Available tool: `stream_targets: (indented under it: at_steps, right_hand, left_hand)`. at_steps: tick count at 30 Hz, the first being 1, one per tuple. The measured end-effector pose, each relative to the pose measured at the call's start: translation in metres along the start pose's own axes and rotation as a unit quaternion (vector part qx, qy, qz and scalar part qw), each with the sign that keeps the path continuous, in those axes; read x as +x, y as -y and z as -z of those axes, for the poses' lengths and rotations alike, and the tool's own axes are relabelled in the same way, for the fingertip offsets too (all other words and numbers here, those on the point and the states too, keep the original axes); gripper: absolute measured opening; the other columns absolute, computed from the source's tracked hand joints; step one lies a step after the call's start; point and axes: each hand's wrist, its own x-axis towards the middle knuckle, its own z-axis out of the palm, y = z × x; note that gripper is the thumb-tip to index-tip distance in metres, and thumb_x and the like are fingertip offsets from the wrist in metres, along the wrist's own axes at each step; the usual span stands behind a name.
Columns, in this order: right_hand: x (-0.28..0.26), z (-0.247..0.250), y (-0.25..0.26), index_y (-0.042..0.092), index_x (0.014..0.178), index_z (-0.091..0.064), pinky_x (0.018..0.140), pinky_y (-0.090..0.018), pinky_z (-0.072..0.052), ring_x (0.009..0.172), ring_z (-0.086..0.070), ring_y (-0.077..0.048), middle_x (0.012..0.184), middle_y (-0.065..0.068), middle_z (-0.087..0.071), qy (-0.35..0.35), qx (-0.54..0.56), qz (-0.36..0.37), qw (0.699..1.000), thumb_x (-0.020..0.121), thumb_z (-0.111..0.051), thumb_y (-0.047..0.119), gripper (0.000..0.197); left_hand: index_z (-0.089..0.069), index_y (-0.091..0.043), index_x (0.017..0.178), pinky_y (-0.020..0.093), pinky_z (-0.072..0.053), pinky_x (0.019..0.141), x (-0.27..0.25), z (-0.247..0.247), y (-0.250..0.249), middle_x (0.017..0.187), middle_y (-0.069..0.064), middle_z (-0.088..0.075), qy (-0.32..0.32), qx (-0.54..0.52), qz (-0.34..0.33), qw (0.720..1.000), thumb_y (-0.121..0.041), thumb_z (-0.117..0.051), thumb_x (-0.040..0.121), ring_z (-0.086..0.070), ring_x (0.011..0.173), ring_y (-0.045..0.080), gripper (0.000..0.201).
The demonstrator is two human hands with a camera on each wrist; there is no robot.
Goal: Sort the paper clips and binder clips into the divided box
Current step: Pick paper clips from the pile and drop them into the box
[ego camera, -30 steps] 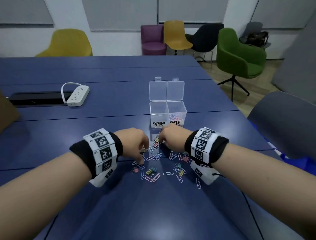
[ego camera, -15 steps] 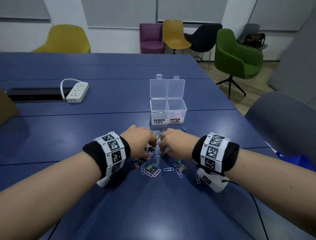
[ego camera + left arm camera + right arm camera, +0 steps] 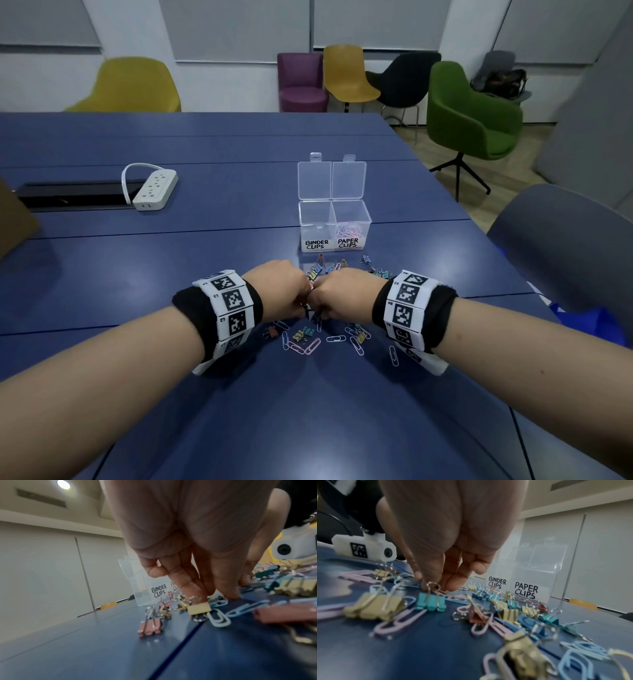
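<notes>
A clear divided box (image 3: 333,205) stands open ahead of me. Its "BINDER CLIPS" side (image 3: 315,222) looks empty, and its "PAPER CLIPS" side (image 3: 349,230) holds pastel clips. Coloured paper clips (image 3: 306,346) and binder clips (image 3: 317,272) lie scattered between the box and my wrists. My left hand (image 3: 301,308) and right hand (image 3: 319,310) meet knuckle to knuckle over the pile, fingers pointing down. In the left wrist view my left hand (image 3: 214,595) pinches at a light blue paper clip (image 3: 218,602) beside a yellow binder clip (image 3: 199,608). In the right wrist view my right hand (image 3: 428,585) closes on a blue paper clip (image 3: 412,584) behind a teal binder clip (image 3: 430,601).
A white power strip (image 3: 156,185) lies at the back left beside a black cable trough (image 3: 72,195). A grey chair back (image 3: 565,253) stands close at the table's right edge. A brown object (image 3: 13,219) sits at the far left. Coloured chairs line the far wall.
Both hands have drawn together over the middle of the pile until they touch, and have shifted slightly toward the box.
</notes>
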Motion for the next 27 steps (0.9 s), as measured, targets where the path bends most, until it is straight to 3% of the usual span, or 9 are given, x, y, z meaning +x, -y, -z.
stream_targets:
  at_steps: [9, 13, 15, 18, 19, 21, 23, 25, 27]
  right_hand:
    - [0.0, -0.002, 0.0, 0.012, 0.1, -0.066, 0.077, -0.034, -0.048, 0.096, -0.062, -0.031, 0.105, -0.01, -0.067, -0.007, 0.042, -0.062, 0.997, 0.088, -0.056, 0.02, 0.017]
    - [-0.001, -0.003, 0.002, 0.012, 0.1, -0.062, 0.075, -0.035, -0.047, 0.096, -0.061, -0.031, 0.105, -0.01, -0.065, -0.021, 0.046, -0.068, 0.996, 0.088, -0.052, 0.018, 0.017]
    - [-0.001, -0.003, 0.004, 0.012, 0.102, -0.061, 0.075, -0.033, -0.045, 0.099, -0.059, -0.03, 0.11, -0.009, -0.061, -0.024, 0.062, -0.071, 0.995, 0.088, -0.052, 0.016, 0.017]
    - [-0.002, -0.003, 0.004, 0.012, 0.105, -0.059, 0.082, -0.036, -0.047, 0.102, -0.058, -0.03, 0.113, -0.009, -0.06, -0.039, 0.092, -0.067, 0.993, 0.087, -0.055, 0.013, 0.018]
    - [-0.002, -0.003, 0.004, 0.012, 0.105, -0.059, 0.083, -0.036, -0.048, 0.102, -0.058, -0.029, 0.113, -0.009, -0.061, -0.039, 0.098, -0.065, 0.992, 0.086, -0.055, 0.012, 0.019]
    - [-0.002, -0.002, 0.005, 0.011, 0.104, -0.061, 0.085, -0.034, -0.047, 0.102, -0.058, -0.028, 0.111, -0.009, -0.062, -0.023, 0.105, -0.064, 0.992, 0.086, -0.055, 0.007, 0.02]
    - [-0.001, -0.002, 0.005, 0.01, 0.099, -0.061, 0.084, -0.033, -0.046, 0.102, -0.058, -0.028, 0.104, -0.008, -0.061, 0.001, 0.109, -0.066, 0.992, 0.085, -0.053, 0.005, 0.017]
    - [-0.001, -0.003, 0.006, 0.012, 0.093, -0.058, 0.083, -0.033, -0.045, 0.101, -0.058, -0.028, 0.1, -0.007, -0.06, 0.017, 0.111, -0.07, 0.991, 0.084, -0.051, 0.004, 0.014]
    - [-0.002, -0.003, 0.004, 0.011, 0.098, -0.057, 0.078, -0.03, -0.042, 0.102, -0.057, -0.028, 0.107, -0.008, -0.061, 0.007, 0.127, -0.072, 0.989, 0.084, -0.049, 0.0, 0.019]
  left_hand:
    - [-0.07, -0.015, 0.092, 0.034, -0.053, 0.072, 0.001, 0.001, -0.004, 0.087, 0.009, -0.07, -0.017, 0.051, -0.01, 0.999, -0.021, -0.049, 0.082, -0.063, 0.081, 0.03, 0.024]
    - [-0.068, -0.017, 0.094, 0.032, -0.049, 0.072, -0.002, 0.005, 0.0, 0.09, 0.008, -0.07, -0.06, 0.002, 0.009, 0.998, -0.021, -0.048, 0.088, -0.063, 0.086, 0.03, 0.022]
    - [-0.065, -0.019, 0.09, 0.032, -0.049, 0.071, -0.005, 0.006, 0.006, 0.085, 0.002, -0.069, -0.094, -0.07, 0.033, 0.993, -0.023, -0.048, 0.09, -0.062, 0.083, 0.026, 0.017]
    - [-0.051, -0.018, 0.08, 0.022, -0.043, 0.057, -0.008, 0.006, 0.018, 0.072, -0.01, -0.06, -0.128, -0.232, 0.084, 0.961, -0.017, -0.047, 0.092, -0.058, 0.071, 0.02, 0.013]
    - [-0.048, -0.016, 0.079, 0.023, -0.047, 0.055, -0.01, 0.006, 0.022, 0.072, -0.01, -0.063, -0.125, -0.291, 0.102, 0.943, -0.013, -0.045, 0.092, -0.061, 0.069, 0.021, 0.014]
    - [-0.043, -0.013, 0.078, 0.036, -0.055, 0.06, -0.016, 0.005, 0.028, 0.079, 0.001, -0.07, -0.099, -0.412, 0.128, 0.897, -0.005, -0.039, 0.092, -0.066, 0.064, 0.024, 0.017]
    - [-0.042, -0.011, 0.08, 0.037, -0.055, 0.059, -0.021, 0.001, 0.032, 0.078, 0.01, -0.068, -0.079, -0.481, 0.148, 0.861, 0.005, -0.033, 0.091, -0.062, 0.057, 0.025, 0.021]
    - [-0.045, -0.01, 0.082, 0.03, -0.052, 0.054, -0.025, -0.002, 0.033, 0.073, 0.01, -0.062, -0.06, -0.492, 0.166, 0.853, 0.012, -0.025, 0.087, -0.055, 0.053, 0.024, 0.03]
    - [-0.05, -0.009, 0.078, 0.026, -0.048, 0.05, -0.027, -0.004, 0.034, 0.069, 0.007, -0.057, -0.034, -0.477, 0.187, 0.858, 0.015, -0.02, 0.082, -0.05, 0.051, 0.022, 0.038]
